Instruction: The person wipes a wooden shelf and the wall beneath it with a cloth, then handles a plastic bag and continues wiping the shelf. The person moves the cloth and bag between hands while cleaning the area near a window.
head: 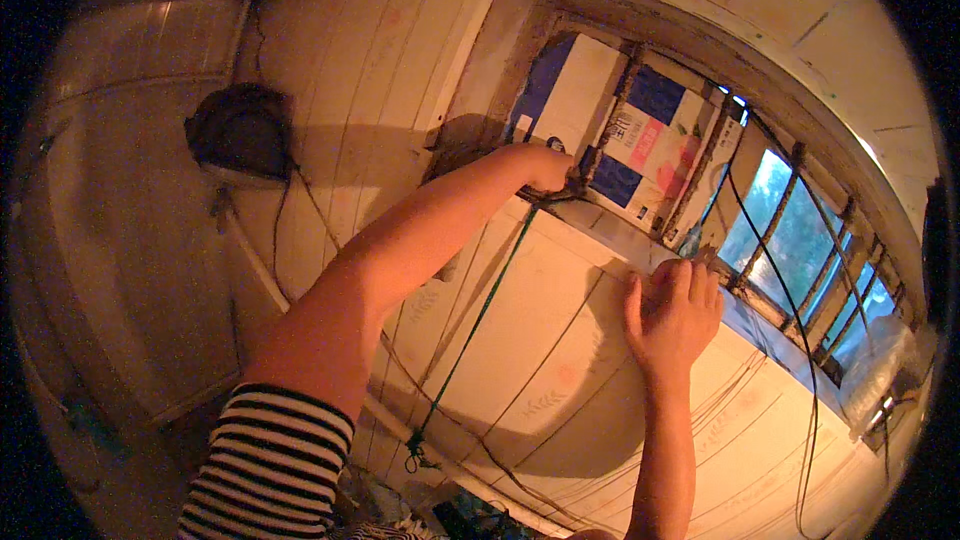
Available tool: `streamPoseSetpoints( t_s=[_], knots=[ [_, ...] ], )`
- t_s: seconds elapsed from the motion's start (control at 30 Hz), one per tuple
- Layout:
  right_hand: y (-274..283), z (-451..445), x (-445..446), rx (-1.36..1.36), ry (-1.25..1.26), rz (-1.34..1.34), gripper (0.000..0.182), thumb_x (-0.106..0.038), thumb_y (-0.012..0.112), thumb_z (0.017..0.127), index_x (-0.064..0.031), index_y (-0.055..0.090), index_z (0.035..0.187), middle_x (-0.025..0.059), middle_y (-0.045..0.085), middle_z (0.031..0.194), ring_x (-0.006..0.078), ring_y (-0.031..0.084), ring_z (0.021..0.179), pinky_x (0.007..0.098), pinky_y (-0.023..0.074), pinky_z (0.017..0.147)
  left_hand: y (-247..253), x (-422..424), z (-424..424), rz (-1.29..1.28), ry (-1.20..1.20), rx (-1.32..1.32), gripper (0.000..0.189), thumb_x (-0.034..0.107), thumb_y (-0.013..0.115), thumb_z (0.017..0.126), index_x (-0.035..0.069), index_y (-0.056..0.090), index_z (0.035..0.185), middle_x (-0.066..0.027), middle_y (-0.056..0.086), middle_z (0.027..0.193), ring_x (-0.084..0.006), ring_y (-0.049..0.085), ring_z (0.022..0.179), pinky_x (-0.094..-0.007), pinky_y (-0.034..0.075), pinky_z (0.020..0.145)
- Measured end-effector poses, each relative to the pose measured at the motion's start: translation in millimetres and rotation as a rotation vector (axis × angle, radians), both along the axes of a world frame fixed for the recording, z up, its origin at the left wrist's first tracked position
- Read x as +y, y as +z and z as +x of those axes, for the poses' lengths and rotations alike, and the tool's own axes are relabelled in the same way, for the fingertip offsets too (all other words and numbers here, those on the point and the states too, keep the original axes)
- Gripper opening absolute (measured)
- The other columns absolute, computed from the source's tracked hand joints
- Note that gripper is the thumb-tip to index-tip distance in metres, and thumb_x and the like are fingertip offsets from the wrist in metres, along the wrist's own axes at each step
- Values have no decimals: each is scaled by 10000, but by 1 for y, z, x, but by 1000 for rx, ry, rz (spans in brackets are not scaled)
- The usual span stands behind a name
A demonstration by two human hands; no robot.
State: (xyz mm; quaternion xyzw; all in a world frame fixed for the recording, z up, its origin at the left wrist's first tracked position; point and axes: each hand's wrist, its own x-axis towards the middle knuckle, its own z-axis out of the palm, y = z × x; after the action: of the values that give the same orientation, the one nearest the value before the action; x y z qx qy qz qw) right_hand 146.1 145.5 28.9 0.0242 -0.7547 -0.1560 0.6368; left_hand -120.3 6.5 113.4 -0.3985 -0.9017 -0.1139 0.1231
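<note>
My left hand [553,167] reaches up to the lower edge of a barred window, beside a dark bar and the bottom of a white and blue cardboard piece [587,94]. Its fingers are bent and partly hidden, so what they hold cannot be told. Directly below, a green cord [480,315] hangs from the sill and ends in a knot. My right hand [679,311] is raised at the window sill [615,244], back towards me, with the thumb apart from the fingers; its palm is hidden. Printed cardboard [652,139] covers the bars between the hands.
Dark cables [772,255] hang across the window bars [769,217] on the right. A dark box-like object [238,133] is on the wall at left, with cords below. A pale pole [255,259] slants along the panelled wall. Crumpled clear plastic [877,364] lies at the sill's far right.
</note>
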Motion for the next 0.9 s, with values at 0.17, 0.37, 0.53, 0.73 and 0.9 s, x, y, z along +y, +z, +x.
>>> streamPoseSetpoints(
  t_s=[0.17,0.37,0.53,0.73,0.9],
  knots=[
    [-3,-1,7,3,17,43,322,-337,708,722,-91,564,873,116,532,865,321,527,852,429,419,695,-11,-46,-19,70,-399,134,464,80,472,891,74,453,1355,-198,571,1250,-315,548,1150,-397,435,975],
    [-6,0,9,18,61,38,329,-335,719,716,-91,564,873,110,533,864,312,518,845,412,404,686,-15,-149,24,153,-556,-40,443,233,536,959,129,439,1378,-39,563,910,-130,522,780,-292,442,672],
    [-1,2,3,-8,13,5,345,-364,712,733,-85,552,859,111,534,867,311,517,844,411,404,693,-8,-97,36,83,-448,-141,492,285,492,987,99,366,1424,-90,509,1066,-185,479,907,-331,400,781],
    [-1,-5,-2,-9,-11,10,369,-392,700,746,-84,550,882,119,540,883,319,524,859,425,413,706,1,-20,0,-84,-212,114,461,300,501,945,105,428,1356,-165,661,910,-276,630,800,-435,503,705],
    [-3,-3,5,-2,6,23,357,-378,700,747,-86,552,889,123,541,887,320,529,862,424,414,707,3,-34,-17,-17,-360,194,422,177,574,892,66,515,1294,-157,648,1081,-276,609,994,-396,480,877]
  ],
)
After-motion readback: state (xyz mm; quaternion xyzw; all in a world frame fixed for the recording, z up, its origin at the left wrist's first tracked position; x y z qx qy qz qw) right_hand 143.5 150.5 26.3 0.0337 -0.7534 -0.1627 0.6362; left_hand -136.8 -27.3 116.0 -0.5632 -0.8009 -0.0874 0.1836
